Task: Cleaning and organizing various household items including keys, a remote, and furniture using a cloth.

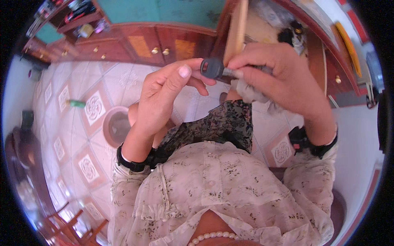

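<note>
A key with a black plastic head (213, 68) is held up in front of the cabinet, its head towards the left. My right hand (277, 73) pinches the metal shank between thumb and forefinger. Below those fingers hangs a crumpled greyish-white cloth or tissue (251, 90), seemingly tucked in the same hand. My left hand (164, 92) is beside the key's head with its fingers spread and its thumb raised apart from it. The left fingertips reach close to the head; whether they touch it I cannot tell.
A reddish wooden cabinet (138, 43) with brass knobs spans the far side. At the right, an open compartment (261, 27) holds plastic bags and small items. A pink bin (107, 127) stands on the tiled floor, with a green object (76, 103) farther left. A wooden stool (75, 223) is at lower left.
</note>
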Demonstrator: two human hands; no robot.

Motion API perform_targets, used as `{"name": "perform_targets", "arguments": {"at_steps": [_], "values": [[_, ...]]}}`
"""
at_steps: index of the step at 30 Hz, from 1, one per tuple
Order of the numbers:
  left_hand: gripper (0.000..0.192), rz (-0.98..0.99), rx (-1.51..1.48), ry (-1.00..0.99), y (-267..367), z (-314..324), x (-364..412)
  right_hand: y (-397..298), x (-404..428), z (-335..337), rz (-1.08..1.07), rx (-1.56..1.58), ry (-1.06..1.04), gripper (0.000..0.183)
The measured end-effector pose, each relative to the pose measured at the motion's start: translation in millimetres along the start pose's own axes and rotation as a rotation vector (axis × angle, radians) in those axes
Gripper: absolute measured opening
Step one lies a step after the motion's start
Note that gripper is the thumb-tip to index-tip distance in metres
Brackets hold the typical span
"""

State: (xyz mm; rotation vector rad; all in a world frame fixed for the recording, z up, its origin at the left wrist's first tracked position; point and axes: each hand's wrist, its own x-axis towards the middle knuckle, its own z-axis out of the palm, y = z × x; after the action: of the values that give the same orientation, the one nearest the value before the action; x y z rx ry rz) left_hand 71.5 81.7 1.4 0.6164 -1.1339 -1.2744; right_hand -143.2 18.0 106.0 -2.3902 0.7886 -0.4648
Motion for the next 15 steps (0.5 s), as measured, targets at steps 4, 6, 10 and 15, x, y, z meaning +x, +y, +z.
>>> {"name": "perform_targets", "arguments": {"at_steps": [4, 6, 10, 15], "values": [[0.025, -0.035, 0.105, 0.108, 15, -16, -31, -6, 18, 47, -0.081, 0.068, 0.042, 0.017], [0.028, -0.06, 0.133, 0.157, 16, -29, -45, -4, 26, 68, -0.067, 0.111, 0.019, 0.017], [0.028, -0.138, 0.003, 0.305, 9, -50, -67, -9, 43, 93, 0.041, 0.295, 0.098, 0.014], [0.023, -0.109, -0.2, 0.464, -2, -63, -79, -10, 55, 106, -0.115, 0.532, 0.466, 0.012]]}}
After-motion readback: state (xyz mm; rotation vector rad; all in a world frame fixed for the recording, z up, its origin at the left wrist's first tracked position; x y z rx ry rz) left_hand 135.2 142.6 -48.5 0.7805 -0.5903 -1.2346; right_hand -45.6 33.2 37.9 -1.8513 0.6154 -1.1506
